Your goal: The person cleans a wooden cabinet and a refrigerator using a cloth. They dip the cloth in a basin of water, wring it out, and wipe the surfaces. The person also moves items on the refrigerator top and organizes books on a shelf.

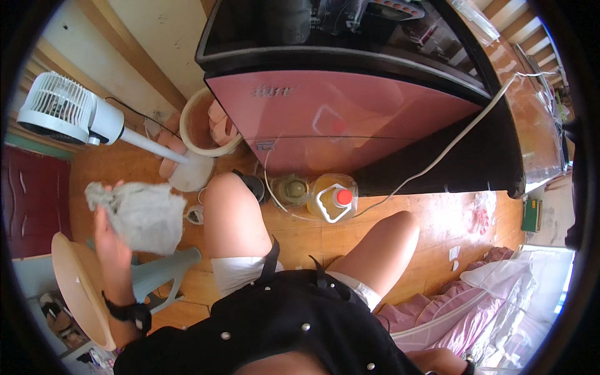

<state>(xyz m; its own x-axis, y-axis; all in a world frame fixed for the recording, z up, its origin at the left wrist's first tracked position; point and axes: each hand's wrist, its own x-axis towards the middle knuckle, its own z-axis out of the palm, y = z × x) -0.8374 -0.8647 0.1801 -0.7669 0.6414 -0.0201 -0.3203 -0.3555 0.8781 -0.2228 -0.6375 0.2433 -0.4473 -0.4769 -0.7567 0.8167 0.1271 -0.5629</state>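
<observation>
Your left hand [111, 240] is up at left of frame, fingers clamped on a crumpled grey cloth [139, 214], held in the air above a round wooden stool [78, 289]. Your right hand [445, 360] shows only at the bottom edge, lower right, by the pink bedding [437, 312]; can't tell if it's closed or holding anything. Looks like the wiping step, w/ the cloth raised and not yet on a surface. Next move prob. calls for lowering the cloth flat onto the stool top, nearest surface below it.
</observation>
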